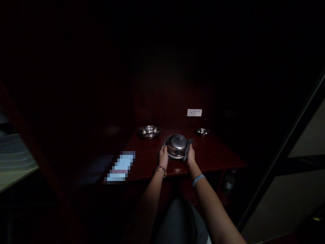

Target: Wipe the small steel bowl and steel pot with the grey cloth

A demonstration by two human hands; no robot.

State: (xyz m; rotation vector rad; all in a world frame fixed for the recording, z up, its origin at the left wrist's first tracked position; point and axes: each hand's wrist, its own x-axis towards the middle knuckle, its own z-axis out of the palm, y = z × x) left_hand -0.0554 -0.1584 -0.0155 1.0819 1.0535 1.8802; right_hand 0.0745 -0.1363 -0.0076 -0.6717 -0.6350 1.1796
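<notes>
A shiny metal bowl [177, 143], its base turned up, is held between both hands over the front part of a dark red table [147, 159]. My left hand [164, 158] grips the bowl's left side; a beaded bracelet is on that wrist. On the right side, my right hand [190, 155] presses a grey cloth [187, 149] against the bowl's rim. Its wrist wears a light blue band. Whether the bowl touches the tabletop I cannot tell.
Metal bowls [149, 131] sit at the table's back left, and a small metal bowl [202, 131] at the back right. A white socket panel [194, 112] is on the wall. A bottle [229, 184] stands below the table's right side. A pixelated bright patch lies at the left edge.
</notes>
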